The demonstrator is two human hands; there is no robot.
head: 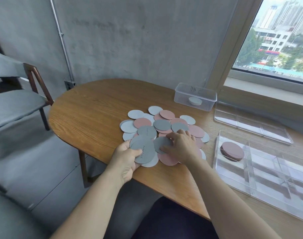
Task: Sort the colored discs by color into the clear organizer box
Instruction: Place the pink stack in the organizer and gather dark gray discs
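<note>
Discs (162, 125) lie heaped on the surface (95, 109); grey ones seem the step in hand. Left hand (126, 159) grips a dark grey stack (143, 150) with curled fingers; right hand (181, 145) fingers pinch 1 more grey disc (162, 144). Next move, I think: join it to the stack, then carry all to a free compartment of the organizer box (267, 169).

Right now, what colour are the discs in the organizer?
Dark pink discs, clearest in head view.

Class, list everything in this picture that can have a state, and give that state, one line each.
Left hand: grips a grey stack, thumb on top.
Right hand: pinches one grey disc.
Disc pile: mixed colours, overlapping, unsorted.
Organizer box: open, with one pink stack in a compartment.
Small tub: lidless, holding pale discs.
</note>
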